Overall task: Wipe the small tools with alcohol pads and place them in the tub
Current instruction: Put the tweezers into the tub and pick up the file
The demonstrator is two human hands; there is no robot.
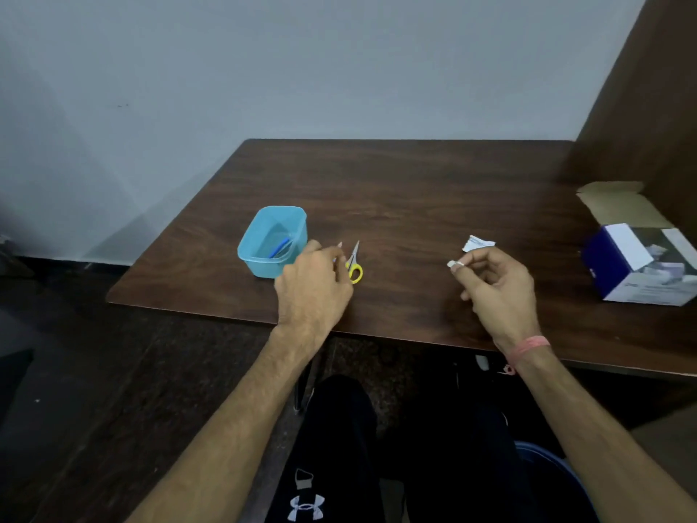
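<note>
A light blue tub (252,254) stands on the brown table (407,190) at the left, with a blue-handled tool (281,247) inside it. Small scissors with yellow handles (354,265) lie just right of the tub. My left hand (313,285) hovers over the scissors with its fingers curled. A thin pale tip (340,244) pokes out past them, seemingly a small tool in its grip. My right hand (494,285) pinches a small white alcohol pad (452,263) between thumb and forefinger. A torn white wrapper (477,243) shows just beyond its knuckles; whether that hand holds it I cannot tell.
An open blue and white box of pads (637,266) sits at the table's right edge, beside a brown side panel (641,107). A grey wall runs behind the table. My legs in dark trousers are under the near edge.
</note>
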